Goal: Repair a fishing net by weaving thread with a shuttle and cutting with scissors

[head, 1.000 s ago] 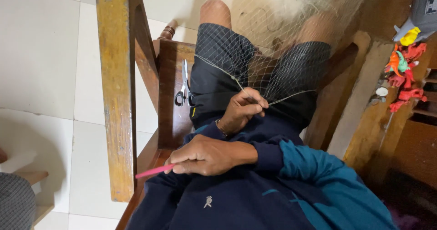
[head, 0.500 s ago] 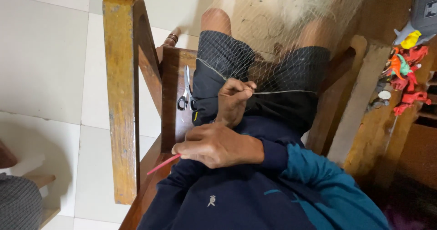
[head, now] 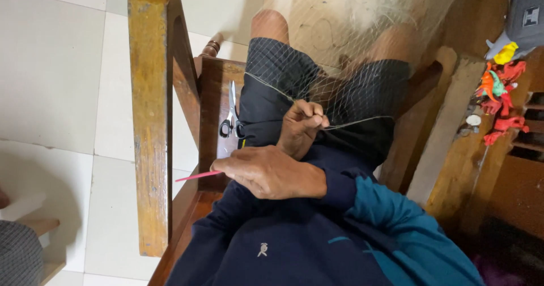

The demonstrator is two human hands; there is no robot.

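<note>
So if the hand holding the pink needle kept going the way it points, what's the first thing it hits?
Probably the wooden armrest: the right hand and its pink needle point toward it, though depth is unclear.

I see a dark navy long-sleeved top (head: 272, 246) with a small pale emblem, a teal panel (head: 396, 229) along one sleeve, and dark shorts (head: 283, 88) above bare knees.

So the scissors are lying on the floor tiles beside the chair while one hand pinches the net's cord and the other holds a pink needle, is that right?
Not quite. The head view shows the scissors lying on the wooden chair seat, not on the floor tiles. The rest holds: the left hand pinches the net's cord, and the right hand holds the pink needle.
</note>
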